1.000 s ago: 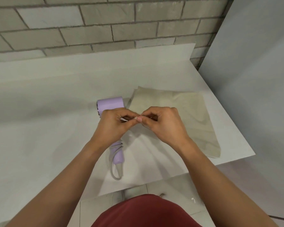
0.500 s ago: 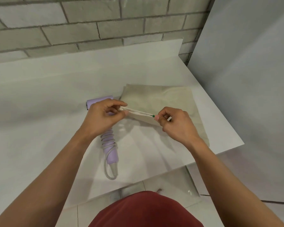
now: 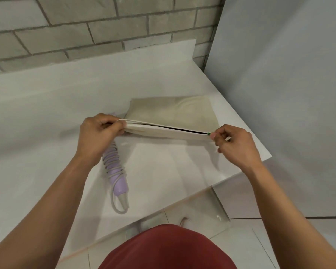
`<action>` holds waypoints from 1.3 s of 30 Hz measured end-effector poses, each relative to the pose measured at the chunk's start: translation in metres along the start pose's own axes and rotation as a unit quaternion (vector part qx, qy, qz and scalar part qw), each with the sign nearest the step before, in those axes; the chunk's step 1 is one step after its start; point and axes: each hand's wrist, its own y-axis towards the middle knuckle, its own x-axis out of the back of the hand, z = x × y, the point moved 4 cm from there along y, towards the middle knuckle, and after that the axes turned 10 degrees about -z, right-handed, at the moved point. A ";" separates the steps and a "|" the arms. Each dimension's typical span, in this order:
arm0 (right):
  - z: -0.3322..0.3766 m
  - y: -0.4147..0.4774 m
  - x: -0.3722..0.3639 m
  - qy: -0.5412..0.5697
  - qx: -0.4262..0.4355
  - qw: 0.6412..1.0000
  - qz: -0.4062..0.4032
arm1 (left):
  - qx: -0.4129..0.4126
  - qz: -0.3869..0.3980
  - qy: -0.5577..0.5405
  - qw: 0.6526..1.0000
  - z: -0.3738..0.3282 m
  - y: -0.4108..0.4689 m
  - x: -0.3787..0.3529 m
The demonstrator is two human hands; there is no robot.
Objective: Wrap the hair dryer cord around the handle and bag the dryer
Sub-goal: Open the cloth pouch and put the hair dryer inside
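Observation:
A beige fabric bag (image 3: 175, 111) lies on the white table (image 3: 47, 117), its near edge lifted. My left hand (image 3: 99, 136) grips the left end of that edge. My right hand (image 3: 235, 144) pinches a small green zipper pull at the right end, and a dark slit shows along the edge between my hands. The lilac hair dryer (image 3: 115, 169) lies on the table below my left hand, its grey cord (image 3: 116, 204) wound round the handle with a loop at the bottom. My left hand hides the dryer's head.
A brick wall (image 3: 85, 28) runs behind the table. A pale grey panel (image 3: 289, 84) stands close on the right. The table's front edge and right corner (image 3: 268, 158) are near my hands, with tiled floor (image 3: 260, 245) below.
My hands started together at the bag's edge. My right hand has pulled the zipper pull rightward, so the slit along the edge now spans most of the bag's width. The dryer has not moved.

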 end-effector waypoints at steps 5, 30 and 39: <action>-0.027 0.004 0.018 0.012 -0.041 0.999 -0.028 | 0.023 -0.021 0.000 1.000 0.005 0.000 0.005; 0.011 -0.023 -0.079 -0.064 0.105 0.983 0.137 | 0.165 0.064 -0.085 0.981 0.018 -0.028 -0.002; 0.002 -0.010 -0.054 0.189 -0.042 0.970 0.149 | 0.354 0.054 -0.218 0.908 0.012 -0.023 -0.017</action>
